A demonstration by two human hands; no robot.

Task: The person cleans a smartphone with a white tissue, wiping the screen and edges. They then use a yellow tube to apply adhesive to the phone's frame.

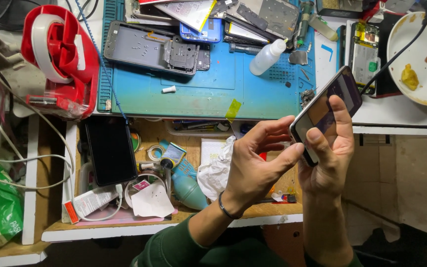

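My right hand [329, 155] grips a dark smartphone [344, 89] from beneath, thumb and forefinger lying across its glossy screen. The phone tilts up to the right, in front of the bench edge. My left hand [255, 165] reaches in from the left, its thumb tip pressing the phone's lower left edge and its fingers curled just above. A black band circles my left wrist. Both sleeves are dark green.
A blue work mat [208, 89] holds an opened phone frame [156, 49], several phone parts and a small white bottle [267, 57]. A red tape dispenser [60, 57] stands at left. The open drawer [174, 220] below holds a black phone [110, 151], tissue and tape rolls. A dirty bowl [421, 54] sits top right.
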